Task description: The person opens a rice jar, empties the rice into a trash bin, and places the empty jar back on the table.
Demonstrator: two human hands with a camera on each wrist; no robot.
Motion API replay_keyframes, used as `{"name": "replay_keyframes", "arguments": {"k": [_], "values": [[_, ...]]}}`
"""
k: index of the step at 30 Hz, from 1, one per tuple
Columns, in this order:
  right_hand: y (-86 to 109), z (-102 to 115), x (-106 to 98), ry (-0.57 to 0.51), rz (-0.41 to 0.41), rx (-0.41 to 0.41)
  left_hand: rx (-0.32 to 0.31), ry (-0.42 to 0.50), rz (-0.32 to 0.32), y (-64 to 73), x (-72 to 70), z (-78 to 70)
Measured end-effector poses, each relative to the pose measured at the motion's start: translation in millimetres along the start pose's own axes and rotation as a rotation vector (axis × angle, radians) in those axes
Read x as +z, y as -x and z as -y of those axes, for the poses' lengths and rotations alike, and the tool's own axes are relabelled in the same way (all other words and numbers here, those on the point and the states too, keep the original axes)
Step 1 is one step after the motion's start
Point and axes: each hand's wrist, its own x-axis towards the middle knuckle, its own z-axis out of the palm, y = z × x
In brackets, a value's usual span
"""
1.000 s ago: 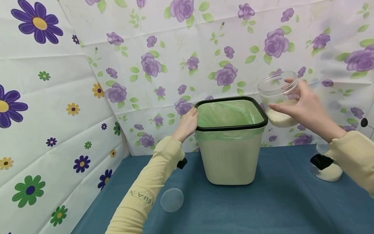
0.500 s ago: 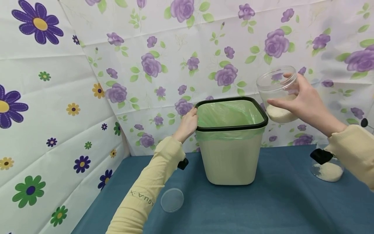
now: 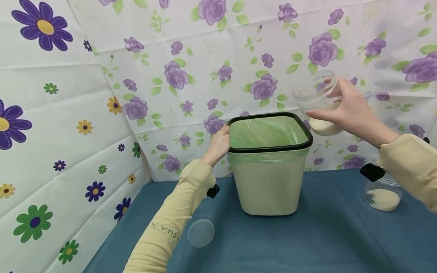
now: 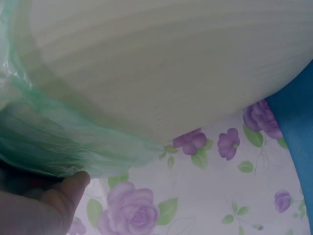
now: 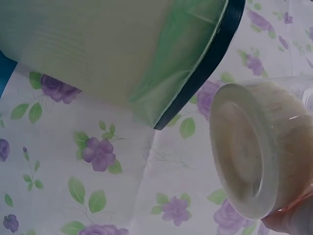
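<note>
A cream trash bin with a black rim stands on the table, lined with a pale green bag. My left hand grips the rim's left corner; in the left wrist view its thumb is against the bag's edge. To the right of the bin, my right hand holds a clear plastic jar between thumb and fingers. The jar has no lid on and tilts toward the bin. White grains, perhaps rice, lie in its bottom; the right wrist view shows the jar's base.
A second clear jar with white grains stands at the table's right, partly behind the right sleeve. A clear round lid lies on the blue tablecloth left of the bin. Flowered sheets hang behind and at left.
The right hand has raised the jar and brought it slightly left, toward the bin, with its mouth tipping more to the left. The left hand stays on the rim.
</note>
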Motion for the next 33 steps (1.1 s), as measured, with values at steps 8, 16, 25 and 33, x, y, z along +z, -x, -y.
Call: {"name": "replay_keyframes", "arguments": {"k": [8, 16, 25, 33], "values": [[-11.3, 0.3, 10.2, 0.080, 0.037, -0.063, 0.005, 0.017, -0.011, 0.2, 1.3, 3.0], [-22.8, 0.1, 19.8, 0.155, 0.070, -0.156, 0.009, 0.017, -0.025, 0.2, 1.1, 3.3], [-31.6, -2.7, 29.8, 0.245, 0.146, -0.198, 0.023, 0.005, -0.033, -0.6, 2.5, 4.9], [-32.2, -2.9, 35.5, 0.300, 0.163, -0.282, 0.011, 0.013, -0.023, -0.9, 2.0, 3.5]]}}
